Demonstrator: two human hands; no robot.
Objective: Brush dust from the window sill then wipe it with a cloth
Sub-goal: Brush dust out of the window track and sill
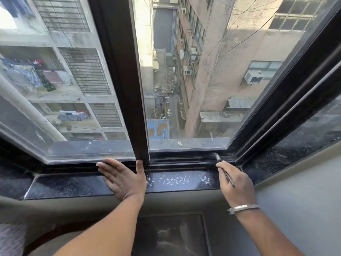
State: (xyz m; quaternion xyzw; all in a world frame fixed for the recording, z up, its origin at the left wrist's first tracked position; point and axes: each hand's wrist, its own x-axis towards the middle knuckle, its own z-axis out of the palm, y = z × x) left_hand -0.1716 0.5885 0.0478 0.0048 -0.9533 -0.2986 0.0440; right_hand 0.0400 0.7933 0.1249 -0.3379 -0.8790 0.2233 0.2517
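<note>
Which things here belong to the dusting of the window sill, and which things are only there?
For the job:
- thin dark brush, in the grip of the right hand
- dark polished stone window sill with white specks
- dark window track, where the bristles are
- left hand, flat on the sill

Only there:
- silver metal bangle
- dark vertical window frame

No cloth in view.

Single view only, from a head-worn wide-angle camera. It faces forward and steeply down, close to a dark window sill (180,180) that crosses the lower middle of the frame. Through the glass above, it looks down into an alley between buildings. Both forearms enter from the bottom edge. Straight frame lines bow toward the edges.
</note>
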